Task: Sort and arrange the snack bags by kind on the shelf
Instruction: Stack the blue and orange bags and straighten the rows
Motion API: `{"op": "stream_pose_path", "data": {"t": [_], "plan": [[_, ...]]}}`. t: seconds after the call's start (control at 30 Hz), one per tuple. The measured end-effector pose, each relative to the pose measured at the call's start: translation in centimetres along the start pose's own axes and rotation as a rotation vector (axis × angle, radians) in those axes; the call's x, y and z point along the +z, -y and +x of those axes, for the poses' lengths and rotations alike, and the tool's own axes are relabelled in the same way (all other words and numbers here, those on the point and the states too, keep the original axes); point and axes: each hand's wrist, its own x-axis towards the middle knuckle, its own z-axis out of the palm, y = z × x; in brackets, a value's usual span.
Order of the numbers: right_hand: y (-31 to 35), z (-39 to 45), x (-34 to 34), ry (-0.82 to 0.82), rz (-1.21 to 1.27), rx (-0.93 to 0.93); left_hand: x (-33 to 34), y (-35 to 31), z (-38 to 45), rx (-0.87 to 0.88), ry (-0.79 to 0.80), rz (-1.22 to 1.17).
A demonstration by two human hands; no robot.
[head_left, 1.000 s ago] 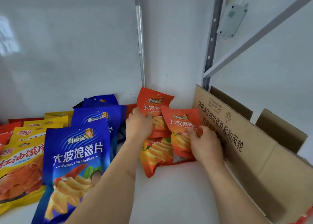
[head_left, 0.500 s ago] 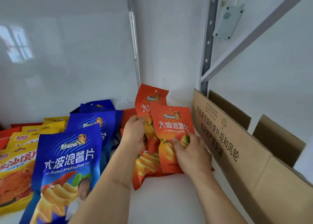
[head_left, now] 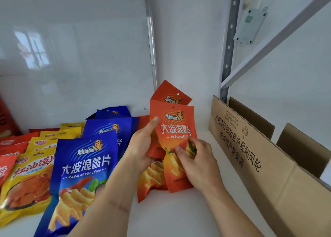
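left hand (head_left: 143,145): gripped the orange bags (head_left: 174,129) at their left edge
right hand (head_left: 197,163): pinched the front orange bag

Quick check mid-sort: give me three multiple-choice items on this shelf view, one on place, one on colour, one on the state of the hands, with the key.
1. The cardboard box stands where, seen from the orange bags?
A) to their left
B) to their right
C) on top of them

2. What colour is the front bag in the hands?
A) orange
B) green
C) white

3. What are the hands doing?
A) both hang idle
B) only the right hand touches a bag
C) both grip orange bags

Key: 1 B, the box fills the right side of the shelf. 2 A, its face is orange. 3 C, the left hand and right hand each curl on the orange bags, beside the blue bags.
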Motion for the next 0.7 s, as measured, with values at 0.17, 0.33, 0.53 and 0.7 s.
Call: {"op": "stream_pose_path", "data": {"t": [0.17,0.33,0.53,0.7], "plan": [[1.0,-0.3,0.9,0.028,0.025,0.009,-0.8,0.6,-0.8,0.034,-0.001,-0.021],[1.4,-0.1,1.2,0.014,0.014,0.016,-1.5,1.5,-1.0,0.050,-0.044,-0.017],[2.9,0.4,1.0,-0.053,-0.014,-0.022,-1.5,1.2,-1.6,0.092,0.062,-0.003],[4.8,1.5,1.3,-0.071,-0.054,-0.044,-2.3,0.1,-1.8,0.065,-0.017,-0.025]]}}
